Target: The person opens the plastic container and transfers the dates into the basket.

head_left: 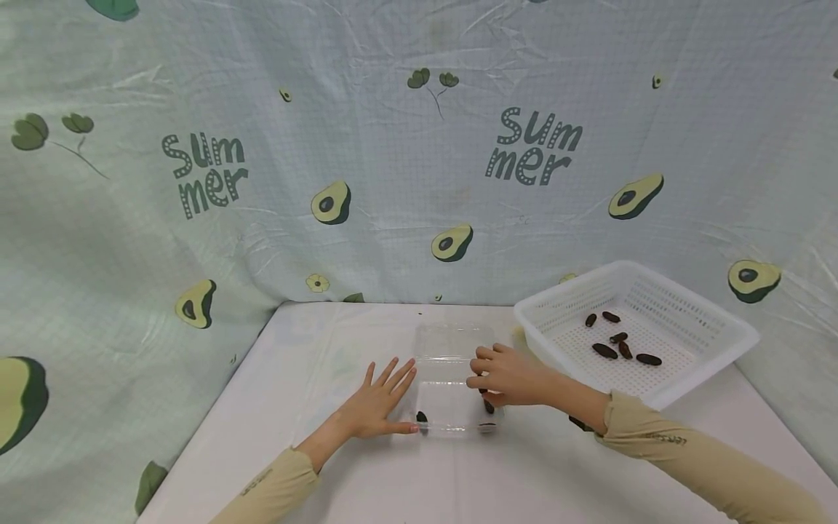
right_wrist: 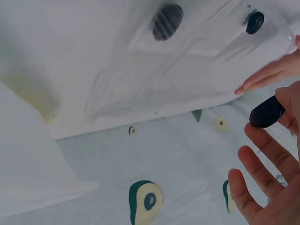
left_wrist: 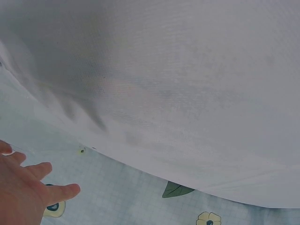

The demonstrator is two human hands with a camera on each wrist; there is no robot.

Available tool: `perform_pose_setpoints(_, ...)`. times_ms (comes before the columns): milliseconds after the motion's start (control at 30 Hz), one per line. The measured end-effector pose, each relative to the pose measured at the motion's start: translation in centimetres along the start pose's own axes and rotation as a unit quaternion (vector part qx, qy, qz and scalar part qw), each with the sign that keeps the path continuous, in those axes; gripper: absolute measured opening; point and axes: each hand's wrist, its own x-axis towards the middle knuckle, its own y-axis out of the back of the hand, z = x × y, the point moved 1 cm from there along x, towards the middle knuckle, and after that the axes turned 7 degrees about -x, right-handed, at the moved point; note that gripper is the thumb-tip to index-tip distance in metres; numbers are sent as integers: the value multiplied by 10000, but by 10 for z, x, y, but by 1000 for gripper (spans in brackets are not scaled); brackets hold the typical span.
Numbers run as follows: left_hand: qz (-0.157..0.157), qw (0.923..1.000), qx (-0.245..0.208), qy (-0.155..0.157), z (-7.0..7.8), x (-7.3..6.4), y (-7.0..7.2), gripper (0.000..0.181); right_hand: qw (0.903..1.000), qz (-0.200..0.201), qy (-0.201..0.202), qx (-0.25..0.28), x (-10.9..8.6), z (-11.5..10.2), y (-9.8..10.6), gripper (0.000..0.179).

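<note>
A clear plastic box (head_left: 448,400) lies on the table with its lid (head_left: 455,340) folded back behind it. My left hand (head_left: 374,406) is at the box's left side, fingers spread and straight, thumb at the front corner. My right hand (head_left: 513,376) is over the box's right side. Between thumb and index finger it pinches a dark oval date (right_wrist: 267,112), the other fingers spread apart in the right wrist view. One date (head_left: 422,418) sits in the left front corner of the box, and another date (head_left: 489,407) is along its right side, below my right hand.
A white perforated plastic basket (head_left: 727,342) with several dates (head_left: 605,351) stands at the right, behind my right forearm. A dark piece (head_left: 577,422) shows on the table beside that forearm. An avocado-print cloth (head_left: 386,167) hangs behind the white table (head_left: 327,342).
</note>
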Motion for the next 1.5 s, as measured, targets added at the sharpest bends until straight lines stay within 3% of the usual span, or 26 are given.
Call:
perform_pose_setpoints(267,-8,10000,47,3,1,-1,1,92,9984,31,-504,249,-29,29,13,23)
perform_pose_setpoints(633,-42,10000,-16,51,1,-2,1,92,9950,-10,-996,-43,-78,62,16,26)
perform_pose_setpoints(833,-55,10000,25,63,1,-2,0,92,9906,126,-1363,78,-106,82,12,8)
perform_pose_setpoints(1000,-14,9999,115,21,1,-2,0,92,9857,273,-1663,11,-126,97,4,46)
perform_pose_setpoints(1300,-23,9999,134,6,0,0,0,93,9794,248,-1972,-365,-158,122,-12,52)
perform_pose_setpoints(1500,-69,9999,74,22,1,0,0,92,9697,-225,-2386,-468,-174,134,-23,66)
